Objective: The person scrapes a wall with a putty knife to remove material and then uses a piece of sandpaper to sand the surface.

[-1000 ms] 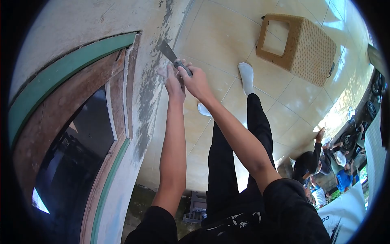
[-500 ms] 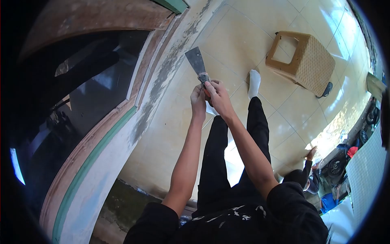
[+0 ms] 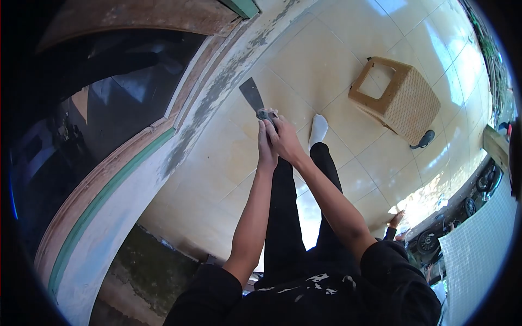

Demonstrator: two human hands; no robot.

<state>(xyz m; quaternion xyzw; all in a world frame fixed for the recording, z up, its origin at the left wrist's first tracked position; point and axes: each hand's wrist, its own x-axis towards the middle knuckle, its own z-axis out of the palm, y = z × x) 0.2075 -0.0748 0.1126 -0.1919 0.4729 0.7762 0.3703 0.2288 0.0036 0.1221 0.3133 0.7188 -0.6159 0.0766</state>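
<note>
A paint scraper [image 3: 251, 94] with a wide grey metal blade is held out in front of me, blade pointing up and left toward the wall. My right hand [image 3: 287, 140] is closed around its dark handle. Against the other side of the handle, my left hand [image 3: 266, 146] is closed too, its fingers touching the right hand's. Most of the handle is hidden by the fingers. The blade is over the tiled floor in this view and its tip touches nothing that I can see.
Peeling wall paint [image 3: 209, 106] runs beside a wooden window frame [image 3: 103, 168] with a green strip on the left. A tan woven-pattern plastic stool [image 3: 410, 100] lies on the tiled floor [image 3: 304, 60]. Another person's hand [image 3: 397, 219] and motorbikes [image 3: 428, 242] appear at lower right.
The scraper and both hands have shifted down and slightly left, and the blade leans further left. My view has shifted, and my white-socked foot appears lower and further left.
</note>
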